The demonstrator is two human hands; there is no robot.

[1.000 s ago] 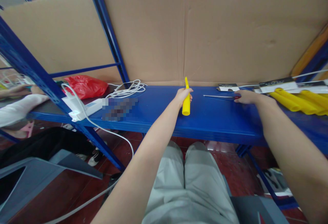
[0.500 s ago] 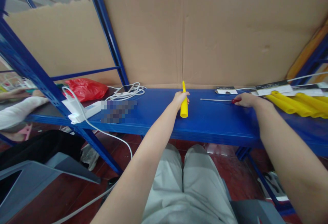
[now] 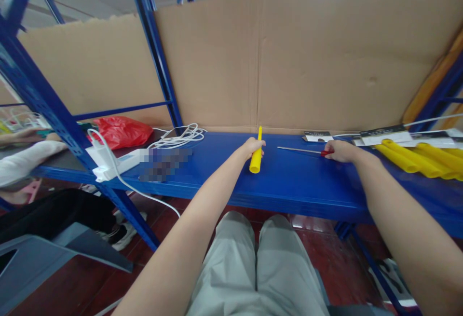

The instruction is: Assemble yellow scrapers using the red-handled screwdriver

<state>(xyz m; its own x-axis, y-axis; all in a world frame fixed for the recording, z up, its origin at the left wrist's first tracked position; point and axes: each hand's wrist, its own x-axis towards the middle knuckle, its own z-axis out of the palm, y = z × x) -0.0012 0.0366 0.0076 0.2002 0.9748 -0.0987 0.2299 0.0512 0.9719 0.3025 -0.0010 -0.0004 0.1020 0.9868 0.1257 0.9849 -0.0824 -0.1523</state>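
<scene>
The yellow tube (image 3: 255, 162) is sitting in your left hand (image 3: 253, 146), whose fingers are wrapping around its middle; its wide end is pointing back toward you and its narrow tip is poking out beyond your grip. Whether it is touching the blue surface (image 3: 285, 176) below your hand, you cannot tell from this view. Well to the right, your right hand (image 3: 340, 151) is closing around the red handle of a screwdriver (image 3: 300, 149), and the metal shaft is reaching out to the left of that hand, its tip pointing toward the tube but staying apart from it. Just behind your right hand, a small card (image 3: 317, 136) is lying on the surface, and to the right of that hand several more yellow tubes (image 3: 400, 156) are lying side by side. To the left of your left hand, a white cable (image 3: 181, 136) is lying coiled, with a power strip (image 3: 128, 160) and a red bag (image 3: 121, 132) resting farther left. Beyond both hands, cardboard (image 3: 307, 65) is standing upright.
</scene>
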